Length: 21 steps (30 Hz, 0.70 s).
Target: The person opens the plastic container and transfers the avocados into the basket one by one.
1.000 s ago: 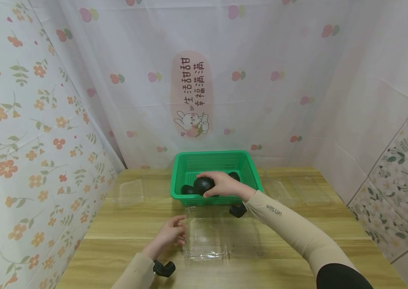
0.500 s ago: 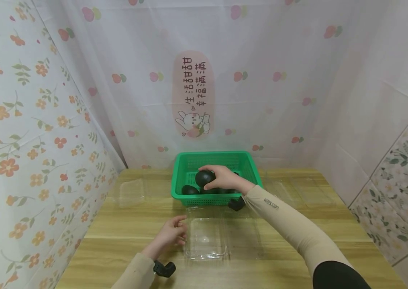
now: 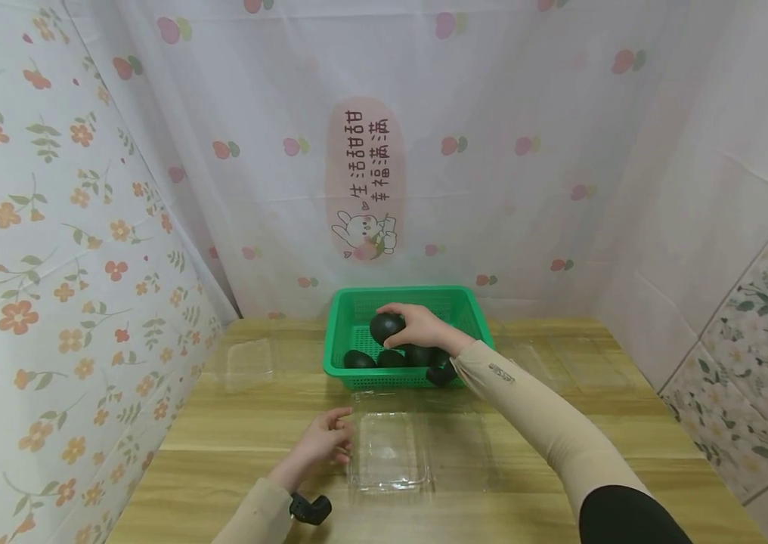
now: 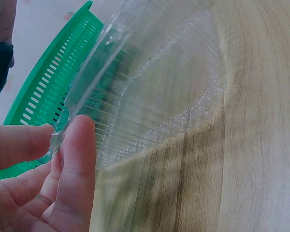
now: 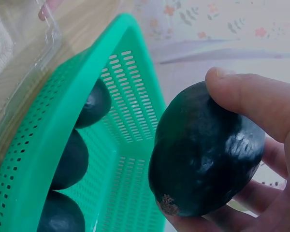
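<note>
In the head view my right hand [image 3: 416,326] holds a dark avocado [image 3: 387,329] above the green basket [image 3: 331,340]. The right wrist view shows thumb and fingers wrapped round that avocado [image 5: 203,150], its stem end facing down. More avocados [image 3: 360,359] lie along the basket's near side. My left hand [image 3: 324,438] is at the left edge of a clear plastic clamshell box [image 3: 391,453], which lies with its lid unfolded to the right. Up close in the left wrist view, the left thumb and a finger pinch the box's rim [image 4: 63,128].
Other clear plastic boxes lie on the wooden table [image 3: 234,423], one at the back left [image 3: 250,361] and more at the back right [image 3: 588,363]. Patterned curtains [image 3: 275,189] enclose the table at the back and sides. The basket stands close to the back curtain.
My right hand has lifted the avocado slightly up from the others in the basket, showing more of those beneath it. The left hand and the box have stayed put.
</note>
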Motion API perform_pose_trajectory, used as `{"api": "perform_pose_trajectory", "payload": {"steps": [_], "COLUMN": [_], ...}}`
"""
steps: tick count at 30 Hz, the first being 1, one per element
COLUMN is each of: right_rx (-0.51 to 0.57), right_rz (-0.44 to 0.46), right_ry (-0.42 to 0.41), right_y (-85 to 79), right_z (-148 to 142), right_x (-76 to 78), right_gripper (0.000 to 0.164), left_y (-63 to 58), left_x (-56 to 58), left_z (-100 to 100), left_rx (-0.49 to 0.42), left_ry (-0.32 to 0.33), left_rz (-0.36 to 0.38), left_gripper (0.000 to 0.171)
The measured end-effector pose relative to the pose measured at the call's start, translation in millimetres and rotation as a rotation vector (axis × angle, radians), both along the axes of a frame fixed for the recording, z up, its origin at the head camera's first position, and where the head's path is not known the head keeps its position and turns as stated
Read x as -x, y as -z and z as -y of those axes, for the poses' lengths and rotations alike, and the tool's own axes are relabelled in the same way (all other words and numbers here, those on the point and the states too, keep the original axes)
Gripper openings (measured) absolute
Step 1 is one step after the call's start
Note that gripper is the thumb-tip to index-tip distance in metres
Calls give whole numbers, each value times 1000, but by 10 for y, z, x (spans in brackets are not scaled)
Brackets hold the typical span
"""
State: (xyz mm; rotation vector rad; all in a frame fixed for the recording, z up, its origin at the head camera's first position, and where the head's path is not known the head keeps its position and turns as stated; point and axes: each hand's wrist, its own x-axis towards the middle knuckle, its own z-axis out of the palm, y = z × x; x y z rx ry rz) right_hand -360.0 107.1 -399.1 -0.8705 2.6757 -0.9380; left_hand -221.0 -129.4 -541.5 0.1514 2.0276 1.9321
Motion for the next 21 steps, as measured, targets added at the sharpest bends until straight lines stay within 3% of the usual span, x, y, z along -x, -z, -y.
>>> {"api": "perform_pose_trajectory", "payload": {"steps": [21], "right_rx": [-5], "right_rz": [31], "right_ry": [87], "right_y": [176], "right_z": [5], "right_x": [308], "right_gripper": [66], "left_y": [-6], "left_x": [-11], "left_z": [-5], "left_rx": [-13], "left_ry": [4], "left_rz": [4], "left_gripper": [51]}}
